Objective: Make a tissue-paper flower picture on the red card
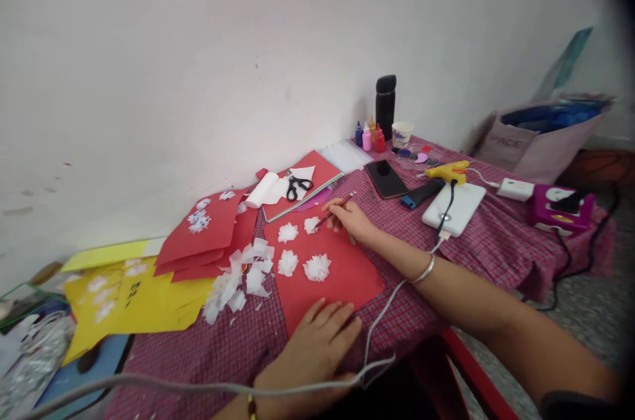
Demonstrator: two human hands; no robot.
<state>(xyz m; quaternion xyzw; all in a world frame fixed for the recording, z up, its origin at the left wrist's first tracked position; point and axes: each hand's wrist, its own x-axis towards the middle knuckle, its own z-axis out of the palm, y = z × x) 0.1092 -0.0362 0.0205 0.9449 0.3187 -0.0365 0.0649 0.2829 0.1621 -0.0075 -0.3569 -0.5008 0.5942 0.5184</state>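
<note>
In our right hand (346, 218) we have a thin pencil (333, 210) pinched between thumb and fingertips, the other fingers curled, its lower end at the upper right tuft on a red sheet (347, 274). Our left hand (320, 340) lies open, palm down over the sheet's near edge, fingers a little apart, gripping nothing.

Four white paper tufts (316, 268) sit on this sheet, two by two — the near right one looks fullest, and the one under the pencil the smallest, so we judge it the least built up. Plain red shows around them. Just to the left we see loose white paper pieces (258, 274), so there is cut paper left over; whether the tufts are fixed down, we cannot tell.

Farther left lie red sheets (203, 241) with speckled white tufts, and yellow sheets (159, 301) with pale ones. Beyond our sheet, black-handled scissors (299, 187) rest on white paper beside a paper roll (262, 190).

The checked cloth (218, 360) also carries a phone (385, 178), a yellow glue gun (448, 172) on a white box (454, 208), paint bottles (366, 137), a paper cup (401, 134) and a black flask (385, 106). Behind stands a marked white wall (198, 43) — and to the right, a big bag (516, 145) on the speckled floor (575, 314).
</note>
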